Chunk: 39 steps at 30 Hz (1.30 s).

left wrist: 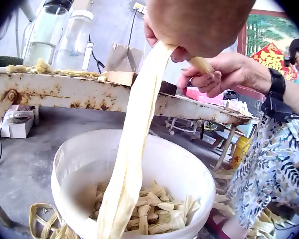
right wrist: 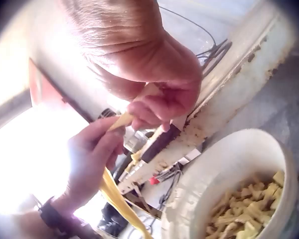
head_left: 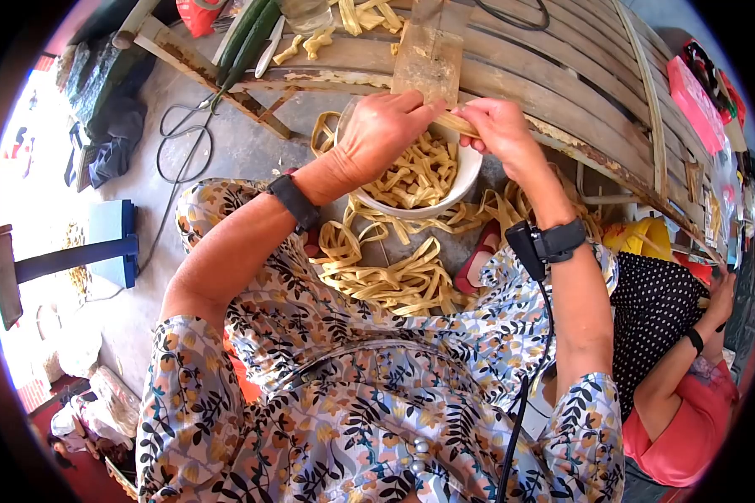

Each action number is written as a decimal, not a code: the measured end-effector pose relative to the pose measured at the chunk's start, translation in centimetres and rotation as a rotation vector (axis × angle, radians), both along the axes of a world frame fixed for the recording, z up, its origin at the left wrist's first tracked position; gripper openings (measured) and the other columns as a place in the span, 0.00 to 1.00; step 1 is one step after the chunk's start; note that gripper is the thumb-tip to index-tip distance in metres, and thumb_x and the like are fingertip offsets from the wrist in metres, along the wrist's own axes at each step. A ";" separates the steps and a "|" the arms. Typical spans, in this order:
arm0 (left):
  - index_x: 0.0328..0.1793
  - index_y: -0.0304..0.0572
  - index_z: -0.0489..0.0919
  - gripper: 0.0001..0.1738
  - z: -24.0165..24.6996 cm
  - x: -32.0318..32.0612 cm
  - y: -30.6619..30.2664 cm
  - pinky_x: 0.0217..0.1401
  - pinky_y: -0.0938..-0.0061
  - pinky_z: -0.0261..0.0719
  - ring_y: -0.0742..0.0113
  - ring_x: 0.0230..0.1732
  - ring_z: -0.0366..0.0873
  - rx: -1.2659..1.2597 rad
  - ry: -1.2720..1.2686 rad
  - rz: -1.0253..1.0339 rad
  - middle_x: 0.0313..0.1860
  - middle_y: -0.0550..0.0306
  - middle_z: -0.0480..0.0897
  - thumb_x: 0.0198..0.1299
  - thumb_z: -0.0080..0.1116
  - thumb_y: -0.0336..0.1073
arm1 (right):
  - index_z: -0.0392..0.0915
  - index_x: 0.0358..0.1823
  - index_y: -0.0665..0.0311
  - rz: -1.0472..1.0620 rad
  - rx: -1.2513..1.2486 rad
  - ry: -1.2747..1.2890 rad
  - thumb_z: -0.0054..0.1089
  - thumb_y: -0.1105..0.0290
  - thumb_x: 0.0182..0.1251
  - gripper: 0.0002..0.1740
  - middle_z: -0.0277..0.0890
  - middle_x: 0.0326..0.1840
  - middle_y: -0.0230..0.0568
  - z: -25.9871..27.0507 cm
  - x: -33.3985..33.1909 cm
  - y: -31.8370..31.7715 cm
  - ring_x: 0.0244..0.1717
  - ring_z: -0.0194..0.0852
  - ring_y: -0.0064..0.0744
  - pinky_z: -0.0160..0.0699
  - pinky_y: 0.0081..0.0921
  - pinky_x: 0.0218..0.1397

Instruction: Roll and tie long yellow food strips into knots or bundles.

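Observation:
Both hands hold one flat, pale-yellow strip (left wrist: 134,144) above a white bucket (left wrist: 184,162). My left hand (head_left: 382,130) grips it near the middle, and a long length hangs from that hand down in front of the bucket in the left wrist view. Close beside it, my right hand (head_left: 502,132) pinches the short end between thumb and fingers (right wrist: 149,112). Inside the bucket lies a heap of short knotted pieces (head_left: 415,176) of the same strip. Curled fingers hide part of the held strip.
A slatted bench (head_left: 554,75) with a rusty edge stands just beyond the bucket, bearing a wooden board (head_left: 428,63), cucumbers (head_left: 247,42) and more strip pieces (head_left: 315,44). Loose strips (head_left: 394,277) pile on the floor around my feet. Another person (head_left: 679,411) sits at right.

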<state>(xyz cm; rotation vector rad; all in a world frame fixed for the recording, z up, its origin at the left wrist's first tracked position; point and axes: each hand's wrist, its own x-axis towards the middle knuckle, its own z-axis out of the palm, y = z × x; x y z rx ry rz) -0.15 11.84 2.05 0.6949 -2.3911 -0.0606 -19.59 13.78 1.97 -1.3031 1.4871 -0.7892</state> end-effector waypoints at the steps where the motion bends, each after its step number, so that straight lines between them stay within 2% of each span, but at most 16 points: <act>1: 0.44 0.46 0.75 0.16 -0.1 -0.3 0.1 0.25 0.68 0.72 0.57 0.25 0.74 0.039 -0.008 0.000 0.26 0.56 0.73 0.44 0.54 0.30 | 0.78 0.30 0.67 -0.038 -0.091 0.105 0.51 0.64 0.61 0.13 0.76 0.19 0.37 -0.5 0.3 0.0 0.18 0.73 0.22 0.70 0.21 0.22; 5: 0.38 0.41 0.78 0.09 0.3 0.4 0.0 0.26 0.74 0.72 0.61 0.23 0.73 0.522 -0.071 0.020 0.23 0.52 0.76 0.50 0.58 0.33 | 0.80 0.31 0.63 -0.057 -0.367 0.503 0.53 0.70 0.56 0.07 0.74 0.17 0.41 -0.5 -0.1 0.7 0.18 0.71 0.31 0.68 0.29 0.25; 7: 0.35 0.38 0.80 0.12 1.3 1.9 -1.4 0.28 0.79 0.71 0.80 0.24 0.69 0.856 -0.047 -0.029 0.22 0.59 0.78 0.53 0.60 0.40 | 0.80 0.30 0.64 0.130 -0.263 0.482 0.55 0.69 0.56 0.07 0.75 0.17 0.38 -0.5 -0.5 1.3 0.17 0.70 0.28 0.67 0.26 0.24; 8: 0.34 0.38 0.80 0.12 1.9 2.6 -2.0 0.30 0.81 0.71 0.81 0.26 0.69 0.949 -0.014 -0.075 0.23 0.63 0.78 0.54 0.59 0.40 | 0.80 0.30 0.65 0.225 -0.209 0.469 0.56 0.68 0.56 0.08 0.75 0.18 0.36 -0.6 -0.6 1.8 0.17 0.70 0.26 0.67 0.25 0.23; 11: 0.32 0.40 0.81 0.12 2.3 3.3 -2.5 0.31 0.84 0.69 0.84 0.28 0.69 1.177 0.047 -0.160 0.23 0.67 0.77 0.57 0.57 0.42 | 0.80 0.37 0.65 0.686 0.192 -0.211 0.58 0.63 0.57 0.13 0.74 0.19 0.27 1.5 1.3 3.3 0.17 0.67 0.17 0.63 0.18 0.20; 15: 0.44 0.44 0.78 0.14 -0.3 2.1 -1.2 0.25 0.86 0.64 0.83 0.24 0.65 1.592 0.481 -0.376 0.25 0.71 0.73 0.61 0.52 0.43 | 0.73 0.52 0.61 0.532 0.098 -0.768 0.58 0.55 0.58 0.23 0.68 0.20 0.19 3.9 1.4 2.7 0.19 0.61 0.06 0.55 0.04 0.20; 19: 0.52 0.33 0.70 0.24 -2.5 -0.5 0.5 0.24 0.88 0.66 0.81 0.24 0.65 2.231 0.658 -0.682 0.33 0.60 0.74 0.60 0.51 0.47 | 0.74 0.50 0.64 0.293 -0.152 -0.433 0.60 0.62 0.58 0.20 0.76 0.27 0.27 2.6 2.1 2.1 0.24 0.70 0.10 0.66 0.06 0.24; 21: 0.50 0.33 0.70 0.24 -2.8 -0.9 0.9 0.24 0.89 0.66 0.80 0.24 0.65 2.293 0.668 -0.725 0.33 0.60 0.74 0.58 0.52 0.48 | 0.74 0.50 0.64 0.257 -0.174 -0.265 0.60 0.65 0.58 0.19 0.78 0.30 0.30 2.6 2.1 2.4 0.26 0.73 0.12 0.70 0.09 0.25; 23: 0.48 0.33 0.70 0.24 -2.9 -1.5 0.8 0.24 0.89 0.66 0.80 0.23 0.66 2.306 0.679 -0.762 0.32 0.59 0.74 0.58 0.52 0.48 | 0.74 0.49 0.63 0.247 -0.074 -0.137 0.60 0.68 0.57 0.17 0.79 0.33 0.34 3.6 1.7 2.6 0.29 0.75 0.14 0.72 0.11 0.26; 26: 0.47 0.33 0.72 0.21 -3.4 -1.6 1.1 0.23 0.90 0.66 0.80 0.23 0.67 2.243 0.745 -0.754 0.29 0.60 0.74 0.59 0.52 0.46 | 0.77 0.46 0.58 0.280 -0.039 -0.228 0.62 0.67 0.54 0.16 0.78 0.33 0.31 3.7 1.9 2.8 0.32 0.76 0.18 0.74 0.16 0.30; 28: 0.45 0.33 0.73 0.19 -2.9 -1.5 1.3 0.23 0.90 0.66 0.79 0.22 0.67 2.178 0.790 -0.695 0.27 0.61 0.74 0.60 0.52 0.44 | 0.78 0.43 0.57 0.257 -0.461 0.076 0.64 0.65 0.51 0.16 0.77 0.33 0.31 2.3 1.8 2.2 0.33 0.75 0.23 0.74 0.20 0.34; 30: 0.44 0.34 0.74 0.15 -2.7 -2.2 0.7 0.23 0.89 0.66 0.80 0.22 0.68 1.994 0.860 -0.323 0.26 0.62 0.74 0.60 0.52 0.40 | 0.80 0.38 0.56 0.078 -0.820 0.490 0.65 0.63 0.45 0.16 0.75 0.33 0.32 2.0 1.8 2.1 0.36 0.71 0.34 0.71 0.26 0.39; 33: 0.40 0.34 0.77 0.10 -1.7 -2.4 0.6 0.22 0.88 0.67 0.81 0.20 0.68 1.572 0.853 0.027 0.24 0.62 0.76 0.59 0.53 0.34 | 0.80 0.37 0.56 -0.053 -0.804 0.566 0.65 0.63 0.46 0.14 0.75 0.35 0.32 2.2 2.3 2.4 0.36 0.71 0.35 0.71 0.26 0.37; 35: 0.39 0.34 0.77 0.09 0.8 -2.3 1.2 0.21 0.88 0.67 0.81 0.19 0.69 1.306 0.738 0.219 0.24 0.62 0.77 0.59 0.53 0.34 | 0.81 0.32 0.59 -0.030 -0.616 0.537 0.64 0.65 0.47 0.10 0.76 0.26 0.36 2.0 2.4 2.1 0.27 0.72 0.37 0.71 0.26 0.31; 37: 0.37 0.33 0.77 0.09 0.4 -2.2 1.1 0.20 0.88 0.67 0.82 0.18 0.70 1.216 0.731 0.187 0.23 0.63 0.77 0.60 0.52 0.33 | 0.81 0.30 0.61 -0.003 -0.284 0.491 0.63 0.67 0.49 0.08 0.76 0.21 0.38 1.8 2.3 1.7 0.21 0.72 0.33 0.70 0.26 0.27; 39: 0.37 0.32 0.77 0.10 0.2 -2.1 1.1 0.21 0.88 0.67 0.81 0.19 0.70 1.170 0.706 0.162 0.23 0.63 0.76 0.61 0.51 0.34 | 0.80 0.29 0.63 -0.013 -0.191 0.147 0.61 0.70 0.51 0.06 0.75 0.18 0.40 0.8 2.1 0.9 0.18 0.71 0.27 0.69 0.25 0.25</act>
